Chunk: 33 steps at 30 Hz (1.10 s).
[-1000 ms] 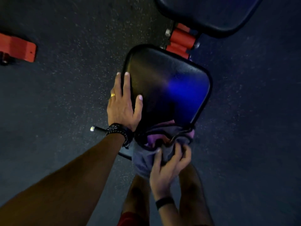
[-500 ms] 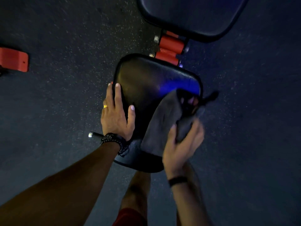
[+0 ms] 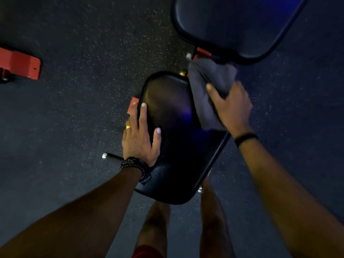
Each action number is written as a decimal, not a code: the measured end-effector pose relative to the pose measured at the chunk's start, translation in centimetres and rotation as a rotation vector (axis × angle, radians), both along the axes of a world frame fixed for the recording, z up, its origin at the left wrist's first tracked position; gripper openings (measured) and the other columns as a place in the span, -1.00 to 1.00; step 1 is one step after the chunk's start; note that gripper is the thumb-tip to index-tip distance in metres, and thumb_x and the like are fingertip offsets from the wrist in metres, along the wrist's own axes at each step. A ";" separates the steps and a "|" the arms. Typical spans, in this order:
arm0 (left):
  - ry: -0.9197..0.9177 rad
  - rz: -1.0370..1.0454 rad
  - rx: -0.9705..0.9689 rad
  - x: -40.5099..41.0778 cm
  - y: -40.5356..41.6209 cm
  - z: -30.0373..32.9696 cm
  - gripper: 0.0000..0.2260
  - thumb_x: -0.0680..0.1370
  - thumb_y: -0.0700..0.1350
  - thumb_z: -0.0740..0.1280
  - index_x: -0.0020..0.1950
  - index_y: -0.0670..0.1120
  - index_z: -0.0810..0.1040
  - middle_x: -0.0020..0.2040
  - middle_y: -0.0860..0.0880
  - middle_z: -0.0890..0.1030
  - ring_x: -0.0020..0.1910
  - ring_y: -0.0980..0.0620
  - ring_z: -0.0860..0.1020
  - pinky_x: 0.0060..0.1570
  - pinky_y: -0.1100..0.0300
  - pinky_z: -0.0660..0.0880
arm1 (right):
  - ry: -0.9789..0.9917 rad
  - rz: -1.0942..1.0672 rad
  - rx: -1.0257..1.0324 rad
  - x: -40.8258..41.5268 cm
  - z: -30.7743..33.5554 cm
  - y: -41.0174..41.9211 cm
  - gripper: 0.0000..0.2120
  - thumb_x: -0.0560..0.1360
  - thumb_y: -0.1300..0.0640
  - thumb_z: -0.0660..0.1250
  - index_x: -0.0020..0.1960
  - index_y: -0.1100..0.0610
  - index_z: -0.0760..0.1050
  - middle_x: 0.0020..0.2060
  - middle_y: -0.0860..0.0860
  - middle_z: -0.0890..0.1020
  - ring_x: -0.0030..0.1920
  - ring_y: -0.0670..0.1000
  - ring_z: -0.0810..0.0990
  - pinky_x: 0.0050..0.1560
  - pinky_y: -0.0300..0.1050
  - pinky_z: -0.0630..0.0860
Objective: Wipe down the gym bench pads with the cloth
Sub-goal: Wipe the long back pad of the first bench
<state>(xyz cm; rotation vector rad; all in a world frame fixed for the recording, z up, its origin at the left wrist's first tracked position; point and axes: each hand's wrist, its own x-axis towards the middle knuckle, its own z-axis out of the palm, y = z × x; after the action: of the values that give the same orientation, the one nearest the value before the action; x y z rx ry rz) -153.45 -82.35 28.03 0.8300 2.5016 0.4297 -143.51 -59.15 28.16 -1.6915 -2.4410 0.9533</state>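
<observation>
Cloth (image 3: pixel 208 86) lies lengthwise along seat pad's (image 3: pixel 173 138) right edge.

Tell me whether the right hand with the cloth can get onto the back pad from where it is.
Probably yes: the right hand grips the cloth at the seat pad's far edge, and the cloth already reaches the back pad's near rim, with nothing between.

The back pad (image 3: pixel 232 25) runs off the top edge (right hand (image 3: pixel 231 107) blurred).
</observation>
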 end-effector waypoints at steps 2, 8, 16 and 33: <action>-0.019 0.005 -0.018 -0.1 -0.2 0.0 -0.37 0.59 0.17 0.04 0.60 -0.03 -0.01 0.60 -0.10 0.07 0.41 -0.27 0.34 0.30 -0.19 0.36 | 0.102 -0.031 -0.018 3.8 0.3 -2.2 -0.37 0.47 -0.29 0.34 0.29 0.18 0.45 0.17 0.11 0.57 0.21 0.08 0.54 0.18 -0.04 0.49; -0.018 -0.009 -0.024 -0.1 -0.6 -0.5 -0.36 0.58 0.17 0.07 0.60 -0.01 -0.03 0.60 -0.09 0.06 0.38 -0.29 0.38 0.24 -0.18 0.43 | -0.109 0.121 0.118 -2.3 1.2 -2.3 -0.22 0.34 -0.45 0.30 0.27 0.16 0.44 0.16 0.16 0.54 0.18 0.19 0.53 0.18 0.07 0.48; -0.023 0.005 -0.024 0.0 -0.7 -0.6 -0.38 0.57 0.19 0.06 0.55 -0.11 0.10 0.57 -0.18 0.16 0.35 -0.34 0.40 0.24 -0.18 0.44 | -0.066 0.822 0.236 -14.3 0.2 -5.3 -0.45 0.43 -0.35 0.26 0.19 0.05 0.52 0.13 0.09 0.58 0.17 0.15 0.52 0.13 0.10 0.42; -0.014 -0.013 0.041 -0.1 -0.8 -1.0 -0.37 0.59 0.18 0.08 0.59 -0.01 -0.02 0.62 -0.04 0.01 0.39 -0.25 0.37 0.23 -0.18 0.43 | -0.035 0.103 0.169 -2.3 0.2 -1.8 -0.30 0.38 -0.44 0.30 0.12 0.19 0.51 0.01 0.14 0.62 0.04 0.18 0.60 0.03 0.10 0.55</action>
<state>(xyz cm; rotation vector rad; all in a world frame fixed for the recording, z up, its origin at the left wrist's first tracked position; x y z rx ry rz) -153.56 -83.16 26.99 0.8557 2.4811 0.4822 -145.85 -60.91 28.31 -1.5559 -2.5703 0.7073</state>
